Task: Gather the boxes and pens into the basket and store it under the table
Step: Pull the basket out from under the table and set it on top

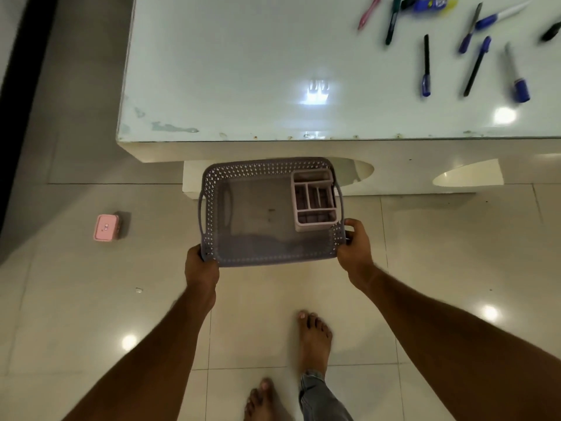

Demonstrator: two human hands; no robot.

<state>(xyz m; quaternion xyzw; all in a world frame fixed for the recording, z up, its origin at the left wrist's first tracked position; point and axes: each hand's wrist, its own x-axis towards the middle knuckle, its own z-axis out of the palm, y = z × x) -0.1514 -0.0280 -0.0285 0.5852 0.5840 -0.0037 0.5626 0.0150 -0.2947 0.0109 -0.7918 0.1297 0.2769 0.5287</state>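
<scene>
I hold a grey perforated basket point(212, 214) above the floor, just in front of the white table point(243, 71). My left hand point(201, 268) grips its near left corner. My right hand point(356, 247) grips its near right corner. Inside the basket, at the right, stands a pale pink box with compartments point(314, 200). A small pink box point(105, 227) lies on the floor to the left. Several pens point(426, 65) are scattered on the table's far right part.
The table rests on a white base point(409, 177) with oval cut-outs, directly behind the basket. My bare feet point(314, 338) stand on the glossy tiled floor. A dark wall edge point(18, 86) runs along the far left.
</scene>
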